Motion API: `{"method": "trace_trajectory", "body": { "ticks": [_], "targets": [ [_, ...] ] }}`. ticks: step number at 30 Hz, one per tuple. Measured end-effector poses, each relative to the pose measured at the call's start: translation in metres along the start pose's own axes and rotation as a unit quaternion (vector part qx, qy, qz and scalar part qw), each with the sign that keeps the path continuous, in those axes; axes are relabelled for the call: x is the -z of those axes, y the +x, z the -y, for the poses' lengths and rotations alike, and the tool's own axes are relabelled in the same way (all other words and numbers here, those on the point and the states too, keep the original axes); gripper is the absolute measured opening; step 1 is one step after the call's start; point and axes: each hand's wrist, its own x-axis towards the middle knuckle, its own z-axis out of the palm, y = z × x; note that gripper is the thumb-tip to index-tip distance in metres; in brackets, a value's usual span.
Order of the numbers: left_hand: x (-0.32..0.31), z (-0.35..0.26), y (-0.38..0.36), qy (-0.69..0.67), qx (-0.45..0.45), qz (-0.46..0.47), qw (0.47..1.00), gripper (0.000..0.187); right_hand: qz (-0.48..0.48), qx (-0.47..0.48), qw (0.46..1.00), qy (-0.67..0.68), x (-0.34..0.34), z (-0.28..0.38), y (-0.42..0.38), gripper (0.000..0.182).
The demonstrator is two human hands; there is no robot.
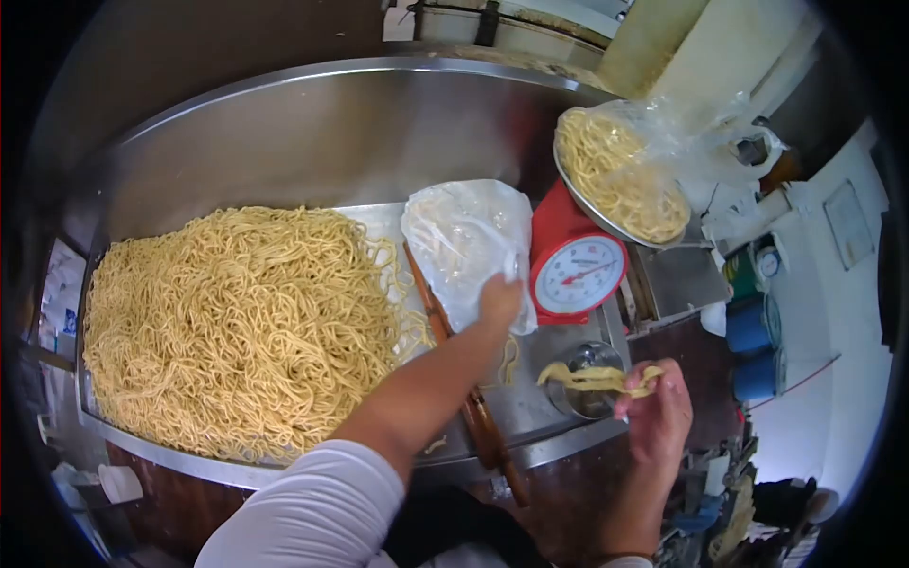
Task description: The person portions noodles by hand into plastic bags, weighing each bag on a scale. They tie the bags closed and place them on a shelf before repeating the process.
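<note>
My left hand [499, 301] is over the lower right part of a stack of clear plastic bags [464, 237]. It is blurred, and I cannot make out whether its fingers pinch the plastic. Lower right, my right hand [660, 407] is closed on a small bunch of noodles [595, 379], which sticks out to the left above a round metal bowl [585, 402]. Behind the bowl stands a red dial scale [559, 232]. Its metal pan [606, 222] carries more noodles [620, 170] with a clear plastic bag [696, 137] around or against them.
A large heap of noodles [246, 327] fills the left of the steel trough [312, 123]. A long wooden stick [478, 417] lies slanted across the trough and over its front rim. Blue containers [755, 350] stand at the right, and a person [791, 502] is partly visible lower right.
</note>
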Motion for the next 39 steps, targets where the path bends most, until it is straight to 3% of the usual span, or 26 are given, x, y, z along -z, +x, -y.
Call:
{"method": "trace_trajectory", "body": {
  "ticks": [2,5,7,9,12,14,15,16,17,18,19,20,21,22,23,24,27,28,29,31,32,34,35,37,38,39],
  "targets": [
    [0.071,-0.058,-0.013,-0.139,0.075,0.099,0.982,0.023,0.017,-0.021,0.999,0.026,0.002,-0.013,0.014,0.022],
    [0.130,-0.090,-0.015,-0.198,0.077,0.114,0.970,0.015,0.070,-0.046,0.993,0.078,-0.015,-0.038,0.050,0.021],
    [0.158,-0.104,-0.010,-0.245,0.018,0.206,0.947,0.015,0.116,-0.063,0.985,0.112,-0.030,-0.061,0.086,0.019],
    [0.174,-0.127,-0.009,-0.272,0.011,0.240,0.932,0.019,0.116,-0.026,0.990,0.077,-0.047,-0.092,0.122,0.017],
    [0.183,-0.146,-0.013,-0.285,-0.016,0.290,0.913,0.027,0.180,-0.074,0.968,0.159,-0.066,-0.137,0.171,0.014],
    [0.187,-0.164,-0.025,-0.253,-0.038,0.305,0.917,0.034,0.101,-0.113,0.988,-0.002,-0.071,-0.186,0.207,0.015],
    [0.186,-0.159,-0.021,-0.246,-0.040,0.312,0.917,0.038,0.112,-0.116,0.987,0.001,-0.068,-0.201,0.216,0.015],
    [0.188,-0.151,-0.015,-0.236,-0.040,0.313,0.919,0.044,0.127,0.011,0.968,-0.217,-0.061,-0.213,0.226,0.017],
    [0.191,-0.145,-0.013,-0.193,-0.043,0.289,0.937,0.043,0.144,0.143,0.890,-0.409,-0.062,-0.224,0.237,0.020],
    [0.197,-0.137,-0.013,-0.148,-0.040,0.256,0.954,0.042,0.155,0.087,0.908,-0.380,-0.054,-0.236,0.239,0.024],
    [0.206,-0.126,-0.013,-0.076,-0.112,0.221,0.966,0.040,0.160,0.073,0.839,-0.515,-0.066,-0.209,0.227,0.027],
    [0.228,-0.112,-0.012,0.004,-0.177,0.186,0.967,0.038,0.179,-0.014,0.891,-0.416,-0.078,-0.190,0.207,0.031],
    [0.264,-0.099,-0.015,0.015,-0.165,0.144,0.976,0.038,0.171,0.052,0.913,-0.367,-0.069,-0.200,0.197,0.033],
    [0.299,-0.089,-0.018,0.082,-0.225,0.088,0.967,0.037,0.166,0.041,0.902,-0.397,-0.073,-0.183,0.175,0.034],
    [0.329,-0.081,-0.020,0.151,-0.284,0.039,0.946,0.037,0.152,0.024,0.936,-0.317,-0.058,-0.190,0.162,0.033],
    [0.374,-0.069,-0.023,0.221,-0.314,-0.046,0.922,0.037,0.128,0.069,0.934,-0.326,-0.045,-0.195,0.147,0.031],
    [0.518,-0.041,-0.040,0.260,-0.240,-0.250,0.901,0.037,0.059,-0.004,0.948,-0.312,-0.037,-0.186,0.092,0.027],
    [0.566,-0.038,-0.051,0.346,-0.232,-0.291,0.861,0.042,0.046,-0.030,0.949,-0.311,-0.032,-0.186,0.079,0.026],
    [0.604,-0.040,-0.064,0.397,-0.160,-0.337,0.839,0.046,0.047,-0.028,0.948,-0.313,-0.035,-0.184,0.068,0.026],
    [0.669,-0.037,-0.084,0.589,-0.077,-0.364,0.718,0.048,0.067,-0.045,0.947,-0.310,-0.050,-0.179,0.051,0.024],
    [0.694,-0.029,-0.089,0.584,-0.074,-0.367,0.720,0.048,0.081,-0.036,0.947,-0.309,-0.062,-0.177,0.046,0.023],
    [0.734,-0.002,-0.090,0.649,0.080,-0.280,0.703,0.051,0.081,-0.042,0.945,-0.314,-0.098,-0.170,0.036,0.023],
    [0.750,0.007,-0.085,0.644,0.079,-0.282,0.707,0.051,0.077,-0.051,0.945,-0.314,-0.121,-0.165,0.030,0.022],
    [0.778,0.019,-0.070,0.347,0.097,-0.223,0.906,0.049,0.102,-0.036,0.946,-0.306,-0.173,-0.155,0.016,0.022],
    [0.775,0.013,-0.065,0.240,0.071,-0.252,0.935,0.041,0.128,-0.030,0.946,-0.296,-0.197,-0.151,0.011,0.021],
    [0.777,0.003,-0.061,0.273,0.007,-0.270,0.923,0.039,0.130,-0.025,0.946,-0.294,-0.214,-0.149,0.009,0.021]
  ]
}}
